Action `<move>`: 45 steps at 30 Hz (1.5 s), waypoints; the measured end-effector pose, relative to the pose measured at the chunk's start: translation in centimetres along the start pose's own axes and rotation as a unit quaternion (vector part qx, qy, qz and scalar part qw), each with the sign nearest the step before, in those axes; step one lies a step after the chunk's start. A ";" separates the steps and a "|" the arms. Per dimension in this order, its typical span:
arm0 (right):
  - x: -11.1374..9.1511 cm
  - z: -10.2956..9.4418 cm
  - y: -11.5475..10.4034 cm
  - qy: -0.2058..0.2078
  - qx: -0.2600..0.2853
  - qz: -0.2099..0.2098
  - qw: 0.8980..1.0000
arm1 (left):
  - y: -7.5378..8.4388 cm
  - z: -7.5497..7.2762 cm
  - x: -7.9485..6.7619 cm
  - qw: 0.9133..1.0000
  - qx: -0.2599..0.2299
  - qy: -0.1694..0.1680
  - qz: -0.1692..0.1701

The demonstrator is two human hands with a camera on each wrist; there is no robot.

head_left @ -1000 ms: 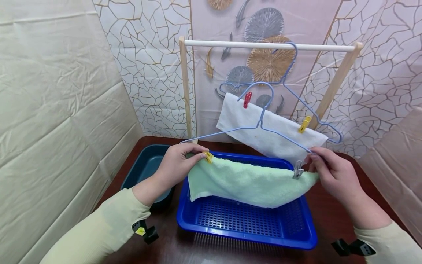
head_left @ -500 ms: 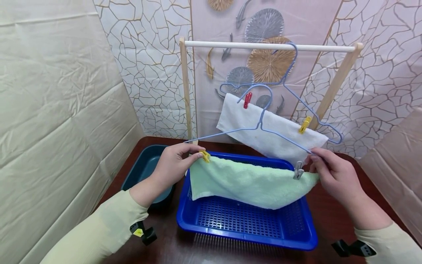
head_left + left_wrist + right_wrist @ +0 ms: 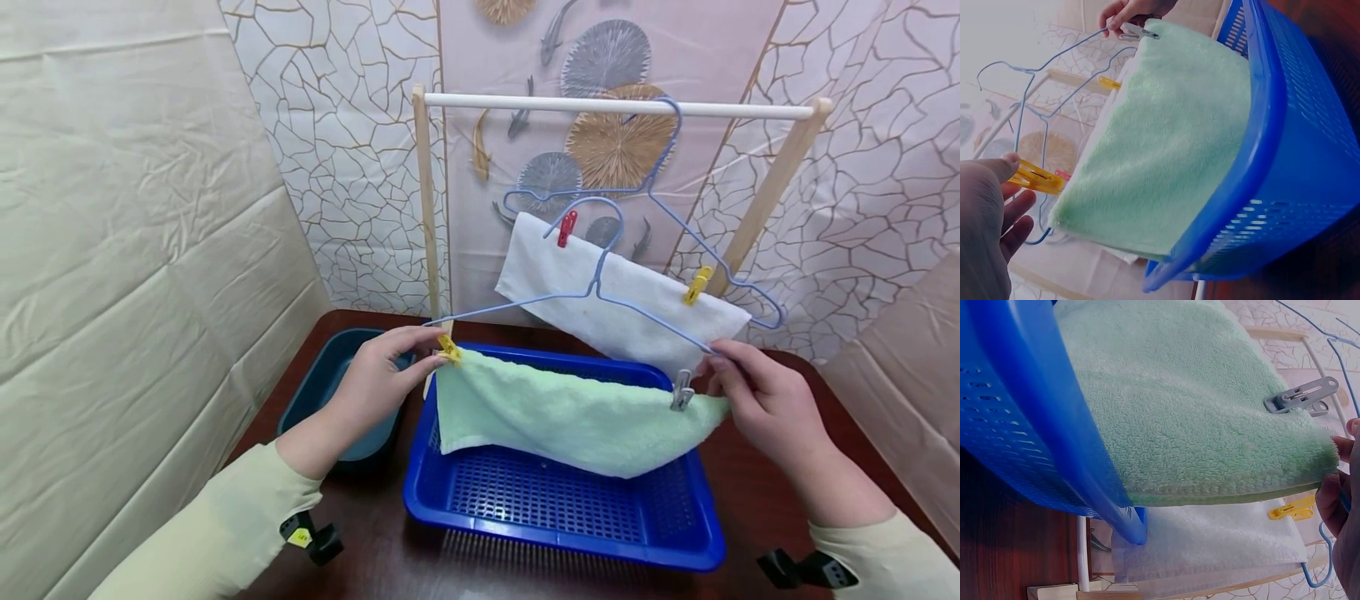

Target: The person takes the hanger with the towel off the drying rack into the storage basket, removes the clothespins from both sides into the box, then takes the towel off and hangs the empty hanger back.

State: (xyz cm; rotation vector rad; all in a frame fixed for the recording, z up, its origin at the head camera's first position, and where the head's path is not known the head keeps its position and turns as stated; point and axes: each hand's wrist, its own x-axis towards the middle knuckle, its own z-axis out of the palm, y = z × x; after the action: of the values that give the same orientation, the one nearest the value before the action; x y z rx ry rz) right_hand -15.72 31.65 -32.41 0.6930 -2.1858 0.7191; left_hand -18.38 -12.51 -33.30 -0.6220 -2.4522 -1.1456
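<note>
A light green towel (image 3: 555, 408) hangs over the blue basket, its top edge along a blue wire hanger (image 3: 596, 287). My left hand (image 3: 382, 367) pinches a yellow clothespin (image 3: 1038, 178) between thumb and finger; the pin's nose is at the towel's upper left corner. At the opposite end my right hand (image 3: 761, 387) grips the hanger's tip, its fingers right at the towel's corner. Beside those fingers a grey clothespin (image 3: 1300, 397) clips the towel's top edge. The hanger's hook stands up unattached, in front of a hanging white towel.
A wooden rack with a white rail (image 3: 525, 102) stands behind. On it hangs a second hanger (image 3: 652, 179) with the white towel (image 3: 622, 292), a red clothespin (image 3: 567, 227) and a yellow one. The blue basket (image 3: 562, 542) and a dark teal basin (image 3: 315, 379) sit on the brown table.
My left hand has moved left with the yellow clothespin, from further in along the towel's top edge to its upper left corner. My right hand has stayed nearly still.
</note>
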 end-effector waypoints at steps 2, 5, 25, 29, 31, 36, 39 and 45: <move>0.0 0.0 0.1 0.000 0.002 -0.002 1.000 | -0.2 -0.1 -0.1 1.000 0.010 -0.005 0.009; -0.1 0.1 0.1 0.002 0.008 -0.003 1.000 | -0.4 -0.3 -0.2 0.999 0.023 -0.009 0.020; -0.1 0.3 0.2 0.018 0.032 0.002 0.999 | -0.4 -1.5 -0.4 0.998 0.051 -0.040 -0.024; -0.1 0.3 0.1 0.017 0.030 0.000 0.999 | -0.7 -1.8 -0.3 0.997 0.055 -0.040 -0.019; 0.0 0.2 0.1 0.012 0.024 -0.003 1.000 | -0.9 -1.8 -0.3 0.997 0.058 -0.039 -0.014; 0.0 0.1 0.1 0.008 0.018 -0.011 1.000 | -1.4 -2.1 -0.4 0.997 0.070 -0.037 -0.004; 0.0 0.1 0.1 0.008 0.014 -0.011 1.000 | -1.8 -2.3 -0.3 0.995 0.087 -0.040 0.012; 0.0 0.0 0.1 0.008 0.000 -0.006 1.000 | -3.0 -2.8 -0.1 0.989 0.134 -0.046 0.039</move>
State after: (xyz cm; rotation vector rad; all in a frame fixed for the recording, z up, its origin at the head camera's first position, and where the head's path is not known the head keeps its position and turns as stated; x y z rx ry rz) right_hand -15.73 31.71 -32.46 0.6968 -2.1661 0.7152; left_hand -19.50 -16.46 -33.47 -0.6935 -2.5737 -0.7535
